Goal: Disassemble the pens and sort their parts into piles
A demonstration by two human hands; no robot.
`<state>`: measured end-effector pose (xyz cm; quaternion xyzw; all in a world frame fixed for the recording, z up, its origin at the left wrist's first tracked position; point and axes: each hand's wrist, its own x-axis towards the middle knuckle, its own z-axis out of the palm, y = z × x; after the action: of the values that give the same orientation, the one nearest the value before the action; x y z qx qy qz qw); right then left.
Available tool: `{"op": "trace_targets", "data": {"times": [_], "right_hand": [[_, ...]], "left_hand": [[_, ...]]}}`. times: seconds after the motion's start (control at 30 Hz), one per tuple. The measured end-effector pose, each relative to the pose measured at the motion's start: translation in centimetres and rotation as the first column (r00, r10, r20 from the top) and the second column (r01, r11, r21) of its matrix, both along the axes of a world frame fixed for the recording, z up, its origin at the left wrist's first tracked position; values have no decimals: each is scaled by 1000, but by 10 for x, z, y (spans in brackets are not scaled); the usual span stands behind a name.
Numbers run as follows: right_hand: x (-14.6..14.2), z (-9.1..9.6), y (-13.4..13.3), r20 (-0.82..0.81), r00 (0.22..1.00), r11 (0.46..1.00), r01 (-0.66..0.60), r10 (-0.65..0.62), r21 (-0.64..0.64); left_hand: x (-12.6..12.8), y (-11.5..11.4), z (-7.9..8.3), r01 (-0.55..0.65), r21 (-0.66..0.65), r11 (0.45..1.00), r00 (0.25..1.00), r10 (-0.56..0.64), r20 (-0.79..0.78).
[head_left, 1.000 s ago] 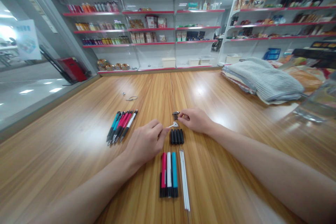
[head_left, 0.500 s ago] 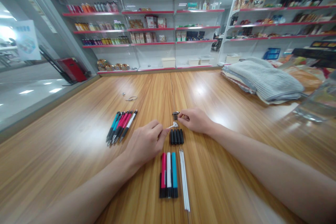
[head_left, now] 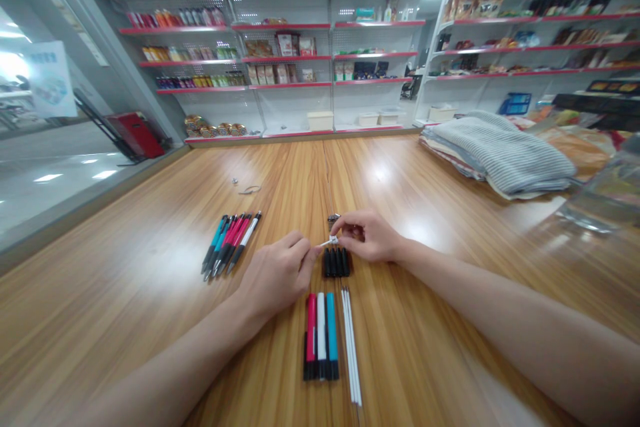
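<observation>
My left hand [head_left: 278,273] is closed in a pinch on a small white pen part [head_left: 331,241] that sticks out to the right. My right hand [head_left: 369,235] is also pinched, its fingertips meeting the tip of that same white part. Just below them lies a row of short black pen pieces [head_left: 337,261]. A tiny pile of metal springs [head_left: 333,218] sits behind my right fingers. Nearer me lie three pen barrels, red, white and blue [head_left: 321,335], beside thin white refills [head_left: 351,343].
A bunch of assembled pens [head_left: 231,242] lies to the left on the wooden table [head_left: 150,293]. A small metal ring and bit [head_left: 249,188] lie farther back. Folded striped cloth [head_left: 503,152] is at the right. Store shelves [head_left: 300,53] stand behind.
My right hand has moved down and left from the spring pile to the tip of the white part held by my left hand. The left hand has barely moved.
</observation>
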<state>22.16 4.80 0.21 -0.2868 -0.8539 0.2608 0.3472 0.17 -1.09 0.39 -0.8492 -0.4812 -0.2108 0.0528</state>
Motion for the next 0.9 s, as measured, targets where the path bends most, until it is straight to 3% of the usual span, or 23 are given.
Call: {"op": "trace_targets", "data": {"times": [0.1, 0.2, 0.4, 0.53, 0.7, 0.8, 0.9], "right_hand": [[-4, 3, -6, -83, 993, 988, -97, 87, -120], [-8, 2, -8, -125, 989, 978, -106, 84, -181], [-11, -2, -8, -91, 994, 980, -76, 60, -183], [-11, -1, -7, -103, 995, 980, -14, -7, -197], [-1, -8, 15, -274, 953, 956, 50, -132, -289], [14, -14, 34, -379, 906, 907, 11, -186, -420], [31, -11, 43, -357, 932, 790, -165, -71, -590]], "left_hand": [[0, -1, 1, 17, 5, 1000, 1000, -16, -13], [1, -1, 2, 32, 2, 999, 999, -32, -24], [1, -1, 1, 29, -10, 1000, 999, -29, -33], [0, 0, 0, 10, -17, 1000, 1000, -10, -23], [-1, 0, 0, 10, -3, 1000, 1000, -10, 4], [-1, 0, 1, 8, -6, 1000, 1000, -8, 0], [-1, -1, 1, 7, -4, 1000, 1000, -7, -4]]}}
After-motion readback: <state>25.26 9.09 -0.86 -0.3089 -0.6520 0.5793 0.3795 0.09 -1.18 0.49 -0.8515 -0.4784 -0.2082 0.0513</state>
